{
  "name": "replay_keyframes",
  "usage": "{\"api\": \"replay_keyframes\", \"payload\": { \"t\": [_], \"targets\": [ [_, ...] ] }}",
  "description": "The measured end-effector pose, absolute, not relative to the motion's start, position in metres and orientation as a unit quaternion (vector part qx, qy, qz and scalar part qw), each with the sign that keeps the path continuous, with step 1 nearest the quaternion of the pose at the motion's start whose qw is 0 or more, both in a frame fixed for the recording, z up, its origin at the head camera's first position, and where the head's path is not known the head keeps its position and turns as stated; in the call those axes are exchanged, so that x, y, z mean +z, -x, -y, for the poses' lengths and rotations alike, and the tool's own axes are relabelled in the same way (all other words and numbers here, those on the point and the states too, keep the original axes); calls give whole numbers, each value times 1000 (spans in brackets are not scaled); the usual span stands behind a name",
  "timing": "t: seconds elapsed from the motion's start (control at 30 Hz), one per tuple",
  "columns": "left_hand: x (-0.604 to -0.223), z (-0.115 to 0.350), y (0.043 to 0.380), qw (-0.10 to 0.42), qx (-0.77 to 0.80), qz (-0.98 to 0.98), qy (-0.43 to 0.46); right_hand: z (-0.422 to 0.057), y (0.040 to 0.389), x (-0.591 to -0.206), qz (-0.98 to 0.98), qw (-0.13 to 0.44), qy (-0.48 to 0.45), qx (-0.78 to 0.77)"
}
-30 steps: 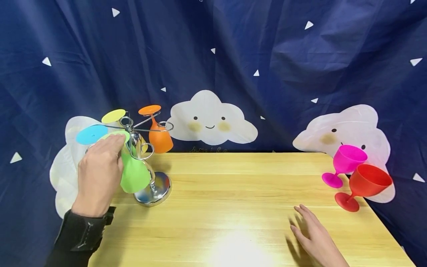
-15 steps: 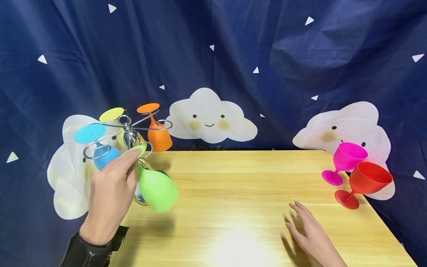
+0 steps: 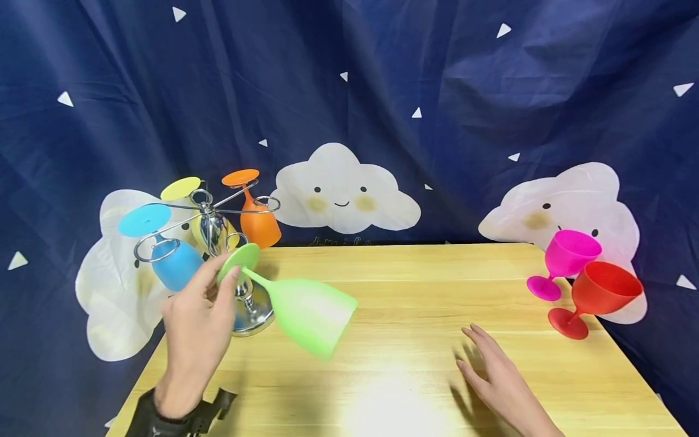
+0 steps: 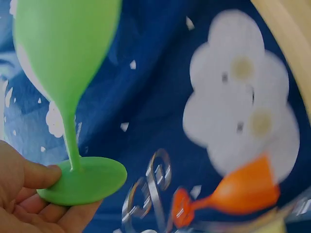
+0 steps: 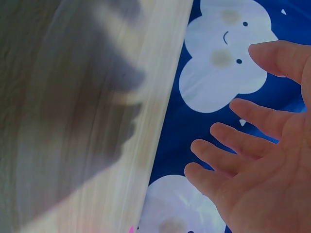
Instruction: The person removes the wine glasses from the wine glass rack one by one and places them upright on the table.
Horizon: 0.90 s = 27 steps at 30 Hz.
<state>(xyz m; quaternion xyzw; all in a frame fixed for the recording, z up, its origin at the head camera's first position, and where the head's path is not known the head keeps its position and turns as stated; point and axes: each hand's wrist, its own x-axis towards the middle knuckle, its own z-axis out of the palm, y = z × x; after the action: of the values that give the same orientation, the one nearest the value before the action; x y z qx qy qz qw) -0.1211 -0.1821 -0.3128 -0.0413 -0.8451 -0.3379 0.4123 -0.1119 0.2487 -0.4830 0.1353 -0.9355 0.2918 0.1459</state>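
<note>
My left hand [image 3: 199, 331] pinches the round foot of a green plastic goblet [image 3: 308, 312] between thumb and fingers. The goblet is tilted, its bowl pointing right and down over the table. In the left wrist view the thumb lies on top of the green goblet's foot [image 4: 97, 182], with fingers beneath. Just behind the hand stands a chrome stemware rack [image 3: 251, 312] with wire loops. Blue [image 3: 177, 264], yellow [image 3: 181, 188] and orange [image 3: 259, 224] goblets hang upside down from it. My right hand [image 3: 499, 379] hovers low at the right with spread fingers, holding nothing.
Magenta [image 3: 570, 252] and red [image 3: 603, 291] goblets stand upright near the right edge of the wooden table [image 3: 409, 303]. A dark blue curtain [image 3: 382, 121] with white clouds hangs behind.
The green goblet has come off the rack's loop, moved right and toward me in my left hand, and swung from bowl-down to nearly sideways. My right hand has shifted slightly left.
</note>
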Motion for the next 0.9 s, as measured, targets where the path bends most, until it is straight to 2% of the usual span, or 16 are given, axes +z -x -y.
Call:
{"api": "replay_keyframes", "payload": {
  "t": [0.17,0.4,0.63,0.77,0.9],
  "targets": [
    [-335,168,125,309,-441,842,-3,-242,113,-479,934,139,-132,302],
    [-380,143,129,126,-603,786,-39,-225,112,-479,927,132,-134,324],
    [-445,102,120,-3,-763,646,-37,-201,110,-477,916,125,-124,360],
    [-474,78,112,-81,-809,580,-44,-187,109,-479,904,142,-132,380],
    [-496,63,104,-121,-829,543,-63,-174,105,-481,888,169,-148,401]
  ]
}}
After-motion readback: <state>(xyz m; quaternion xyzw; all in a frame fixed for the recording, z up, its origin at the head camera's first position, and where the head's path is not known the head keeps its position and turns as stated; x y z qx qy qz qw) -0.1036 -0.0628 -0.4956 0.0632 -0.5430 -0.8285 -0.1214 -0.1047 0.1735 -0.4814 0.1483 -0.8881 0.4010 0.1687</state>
